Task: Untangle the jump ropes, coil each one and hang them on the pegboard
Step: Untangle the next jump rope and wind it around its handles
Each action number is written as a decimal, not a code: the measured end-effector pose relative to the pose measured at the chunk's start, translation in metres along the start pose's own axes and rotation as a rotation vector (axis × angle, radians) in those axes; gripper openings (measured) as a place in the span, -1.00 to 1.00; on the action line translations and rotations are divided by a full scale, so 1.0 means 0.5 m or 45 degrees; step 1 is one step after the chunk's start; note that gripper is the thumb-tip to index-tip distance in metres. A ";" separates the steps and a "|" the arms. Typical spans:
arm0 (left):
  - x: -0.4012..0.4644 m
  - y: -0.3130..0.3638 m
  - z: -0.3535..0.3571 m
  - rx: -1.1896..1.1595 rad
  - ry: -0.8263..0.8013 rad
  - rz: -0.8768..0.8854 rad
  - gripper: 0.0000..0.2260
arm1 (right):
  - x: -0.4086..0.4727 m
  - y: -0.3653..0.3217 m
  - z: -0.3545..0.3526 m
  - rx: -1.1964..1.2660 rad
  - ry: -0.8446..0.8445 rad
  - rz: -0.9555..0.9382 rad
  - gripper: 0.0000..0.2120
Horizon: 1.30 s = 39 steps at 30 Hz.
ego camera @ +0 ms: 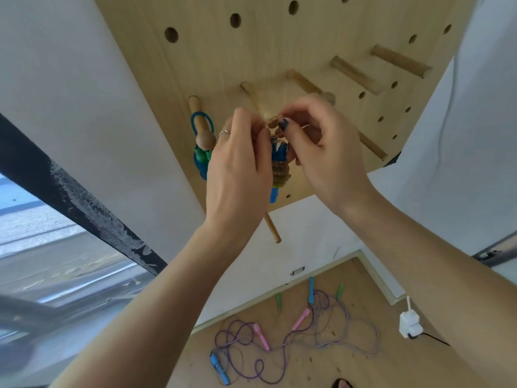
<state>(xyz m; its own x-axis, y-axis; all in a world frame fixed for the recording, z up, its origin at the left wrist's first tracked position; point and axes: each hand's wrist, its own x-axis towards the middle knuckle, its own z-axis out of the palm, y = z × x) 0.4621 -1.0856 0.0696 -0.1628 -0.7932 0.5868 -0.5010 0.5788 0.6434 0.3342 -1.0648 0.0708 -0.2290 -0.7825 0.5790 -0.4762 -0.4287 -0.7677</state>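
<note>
Both hands are raised to the wooden pegboard (279, 46). My left hand (240, 163) and my right hand (316, 152) pinch the top loop of a coiled tan jump rope (279, 170) with blue handles, at a wooden peg whose tip (272, 228) shows below my hands. A coiled blue rope (202, 161) with green handles hangs on the peg (195, 113) to the left. Down on the floor lies a tangle of jump ropes (313, 334) with pink, blue and green handles.
Several bare wooden pegs (355, 74) stick out of the board to the right. White wall surrounds the board. A white plug adapter (409, 324) with a black cable lies on the wooden floor at the right. A window with a dark frame (70, 191) is at left.
</note>
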 end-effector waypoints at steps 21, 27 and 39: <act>0.043 -0.021 0.035 0.051 0.086 -0.092 -0.92 | 0.067 0.013 0.013 0.495 -0.111 0.501 -0.80; 0.058 -0.021 0.051 0.007 0.097 -0.203 -0.90 | 0.086 0.002 0.048 0.609 -0.028 0.694 -0.82; 0.087 -0.031 0.060 0.061 0.079 -0.305 -0.89 | 0.105 0.012 0.076 0.574 0.027 0.694 -0.82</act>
<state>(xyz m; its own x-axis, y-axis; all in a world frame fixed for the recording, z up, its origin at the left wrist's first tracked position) 0.4373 -1.1348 0.0703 0.0169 -0.8927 0.4503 -0.5588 0.3651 0.7446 0.3516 -1.1254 0.0862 -0.3538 -0.9318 0.0813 0.1079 -0.1270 -0.9860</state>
